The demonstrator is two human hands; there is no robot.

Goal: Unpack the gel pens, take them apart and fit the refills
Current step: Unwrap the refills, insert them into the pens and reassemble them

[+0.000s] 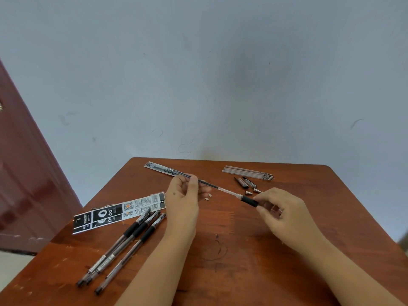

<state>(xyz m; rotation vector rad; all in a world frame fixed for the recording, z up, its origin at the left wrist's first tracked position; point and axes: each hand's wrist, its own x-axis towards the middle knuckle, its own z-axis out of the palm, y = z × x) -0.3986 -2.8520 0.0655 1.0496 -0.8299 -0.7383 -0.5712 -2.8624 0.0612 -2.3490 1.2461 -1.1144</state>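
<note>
My left hand (183,196) pinches the far end of a thin black refill (209,184) above the wooden table (231,239). The refill slants down to the right into the clear barrel with a black grip (249,200), which my right hand (284,214) holds by its lower end. Three assembled gel pens (130,239) with black grips lie side by side at the left. A bundle of several pale refills (247,172) lies at the back right. Loose caps and pen tips (248,183) lie just in front of that bundle.
Black-and-white pen packages (119,212) lie flat at the left, and another package (163,169) sits at the back edge. Small white bits (208,196) rest near my left hand. A grey wall rises behind the table; a dark red door (26,184) stands left.
</note>
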